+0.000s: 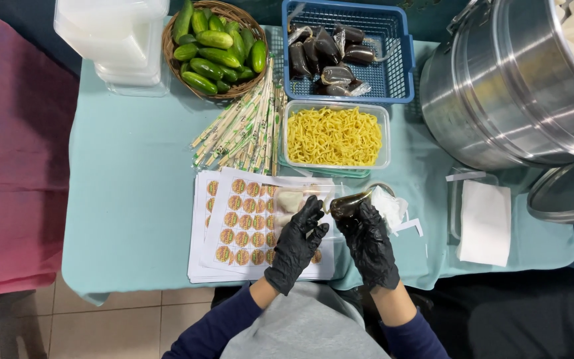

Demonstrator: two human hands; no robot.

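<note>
Both my hands wear black gloves. My right hand grips a small clear bag of dark sauce by its lower end. My left hand rests with spread fingers on a clear plastic food box holding pale dumpling-like pieces, its fingertips close to the sauce bag. The box lies on sheets of round orange stickers at the table's near edge.
Behind are a tub of yellow noodles, a blue basket of sauce bags, wrapped chopsticks, a wicker basket of cucumbers, stacked clear boxes, a large steel pot, its lid and white napkins.
</note>
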